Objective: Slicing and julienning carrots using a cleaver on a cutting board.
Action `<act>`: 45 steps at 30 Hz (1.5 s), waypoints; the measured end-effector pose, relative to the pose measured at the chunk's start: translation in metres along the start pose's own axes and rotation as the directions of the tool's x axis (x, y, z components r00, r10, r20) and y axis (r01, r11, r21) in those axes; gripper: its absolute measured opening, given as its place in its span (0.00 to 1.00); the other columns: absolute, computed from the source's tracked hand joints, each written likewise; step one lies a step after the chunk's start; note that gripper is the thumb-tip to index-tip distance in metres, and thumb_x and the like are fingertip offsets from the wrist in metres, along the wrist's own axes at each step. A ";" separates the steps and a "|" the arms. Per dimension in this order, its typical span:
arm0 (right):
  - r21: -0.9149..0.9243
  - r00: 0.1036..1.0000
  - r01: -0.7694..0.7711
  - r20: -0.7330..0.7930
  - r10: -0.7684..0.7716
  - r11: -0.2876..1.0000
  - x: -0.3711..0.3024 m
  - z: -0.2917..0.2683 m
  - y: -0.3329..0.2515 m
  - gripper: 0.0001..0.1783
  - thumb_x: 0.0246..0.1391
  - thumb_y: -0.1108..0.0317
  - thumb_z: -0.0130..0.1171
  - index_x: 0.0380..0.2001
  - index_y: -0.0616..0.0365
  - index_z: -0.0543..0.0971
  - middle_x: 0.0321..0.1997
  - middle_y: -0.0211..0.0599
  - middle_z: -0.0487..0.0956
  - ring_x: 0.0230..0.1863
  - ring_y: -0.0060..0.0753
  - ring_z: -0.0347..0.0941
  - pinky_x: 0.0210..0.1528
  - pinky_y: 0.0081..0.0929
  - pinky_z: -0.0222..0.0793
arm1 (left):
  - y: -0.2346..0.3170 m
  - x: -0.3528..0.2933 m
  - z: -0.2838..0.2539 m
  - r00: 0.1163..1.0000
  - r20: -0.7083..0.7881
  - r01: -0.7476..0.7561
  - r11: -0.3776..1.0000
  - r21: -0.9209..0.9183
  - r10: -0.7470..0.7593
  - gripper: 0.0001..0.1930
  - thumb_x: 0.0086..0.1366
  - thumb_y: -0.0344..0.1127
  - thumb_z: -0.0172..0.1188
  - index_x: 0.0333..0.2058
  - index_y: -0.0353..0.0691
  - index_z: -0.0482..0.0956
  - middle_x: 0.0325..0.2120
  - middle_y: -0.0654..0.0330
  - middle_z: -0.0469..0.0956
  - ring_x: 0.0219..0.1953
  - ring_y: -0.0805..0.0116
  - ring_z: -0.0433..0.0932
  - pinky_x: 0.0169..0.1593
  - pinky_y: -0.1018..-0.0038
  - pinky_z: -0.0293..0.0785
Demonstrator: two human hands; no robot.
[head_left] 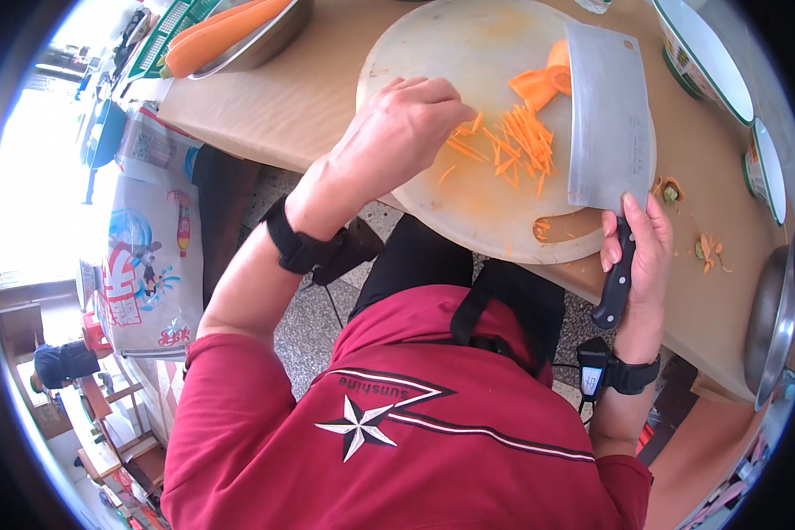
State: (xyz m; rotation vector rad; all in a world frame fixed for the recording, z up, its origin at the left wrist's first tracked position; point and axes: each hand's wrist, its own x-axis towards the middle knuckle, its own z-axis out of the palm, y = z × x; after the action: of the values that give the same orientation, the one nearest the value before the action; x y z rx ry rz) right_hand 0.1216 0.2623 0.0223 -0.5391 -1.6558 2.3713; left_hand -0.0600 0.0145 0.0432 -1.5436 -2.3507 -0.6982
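Observation:
A round pale cutting board (415, 49) lies before me on the table, with thin carrot strips (528, 141) heaped near its middle. Fingers curled together, my left hand (406, 124) is over the board at the left edge of these strips, and an orange strip shows at its fingertips. My right hand (642, 247) grips the black handle of a cleaver (608, 115). Its broad blade rests or hovers over the board's right side; I cannot tell which. Carrot slices (535, 87) and a carrot piece (559, 55) sit beside the blade, partly hidden behind it.
At the far left, whole carrots (225, 37) stick out of a metal bowl (278, 34) next to a green basket (170, 35). White enamel basins (715, 62) with green rims stand on the right. Carrot scraps (707, 252) lie on the brown tabletop (265, 115). A metal pan (771, 327) is at the right edge.

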 end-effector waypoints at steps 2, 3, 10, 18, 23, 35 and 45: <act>-0.001 1.000 0.002 0.000 -0.002 1.000 0.001 0.000 0.000 0.14 0.64 0.64 0.53 0.48 0.60 0.74 0.24 0.34 0.74 0.15 0.16 0.64 0.15 0.16 0.64 | -0.006 0.008 0.001 0.999 0.032 -0.032 0.998 0.057 0.030 0.11 0.53 0.23 0.60 0.36 0.41 0.82 0.33 0.62 0.78 0.38 0.61 0.77 0.43 0.67 0.72; -0.005 1.000 0.006 0.005 -0.006 1.000 0.002 0.000 0.000 0.14 0.64 0.64 0.52 0.47 0.60 0.74 0.24 0.34 0.74 0.15 0.16 0.64 0.15 0.16 0.64 | -0.009 0.012 0.002 0.994 0.078 -0.088 0.990 0.113 0.079 0.11 0.52 0.23 0.59 0.36 0.42 0.82 0.34 0.62 0.78 0.38 0.62 0.77 0.44 0.68 0.71; -0.002 1.000 -0.005 0.002 0.005 1.000 0.001 -0.001 0.000 0.13 0.65 0.64 0.52 0.47 0.60 0.74 0.24 0.35 0.74 0.14 0.16 0.64 0.14 0.16 0.64 | -0.013 0.022 0.001 0.958 0.239 -0.219 0.946 0.239 0.161 0.10 0.51 0.24 0.57 0.34 0.40 0.78 0.35 0.62 0.77 0.39 0.63 0.76 0.44 0.69 0.70; -0.015 1.000 -0.003 -0.006 0.003 1.000 0.000 0.001 -0.001 0.13 0.65 0.64 0.52 0.47 0.60 0.74 0.23 0.35 0.74 0.14 0.16 0.64 0.14 0.16 0.64 | -0.017 0.022 0.004 0.976 0.174 -0.155 0.978 0.140 0.130 0.06 0.57 0.27 0.59 0.34 0.40 0.79 0.33 0.62 0.77 0.37 0.61 0.77 0.43 0.67 0.71; -0.008 1.000 0.002 0.014 -0.002 1.000 0.002 -0.001 0.000 0.14 0.65 0.64 0.52 0.48 0.60 0.74 0.23 0.35 0.74 0.14 0.16 0.64 0.14 0.15 0.64 | -0.014 0.027 0.011 0.978 0.206 -0.064 0.988 0.139 0.034 0.05 0.59 0.31 0.61 0.34 0.40 0.79 0.32 0.62 0.77 0.36 0.61 0.77 0.43 0.66 0.71; -0.020 1.000 0.003 0.003 -0.003 1.000 0.001 -0.001 0.000 0.13 0.64 0.64 0.52 0.46 0.60 0.74 0.23 0.34 0.74 0.14 0.16 0.64 0.14 0.15 0.64 | -0.012 0.017 -0.003 0.992 0.103 0.068 0.995 0.067 -0.074 0.03 0.60 0.30 0.58 0.32 0.39 0.78 0.30 0.59 0.79 0.35 0.56 0.78 0.42 0.64 0.73; -0.015 0.999 -0.008 -0.043 0.008 1.000 0.001 0.000 0.001 0.10 0.63 0.64 0.54 0.43 0.58 0.74 0.24 0.36 0.75 0.13 0.16 0.64 0.13 0.15 0.63 | 0.023 -0.039 -0.025 0.989 0.147 0.034 0.999 -0.020 -0.030 0.05 0.53 0.23 0.62 0.31 0.36 0.78 0.30 0.58 0.79 0.35 0.56 0.78 0.44 0.65 0.74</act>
State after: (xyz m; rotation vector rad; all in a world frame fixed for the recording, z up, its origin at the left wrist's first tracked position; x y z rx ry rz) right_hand 0.1212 0.2625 0.0216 -0.5963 -1.6583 2.3373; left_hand -0.0243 -0.0215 0.0535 -1.6215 -2.4861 -0.6405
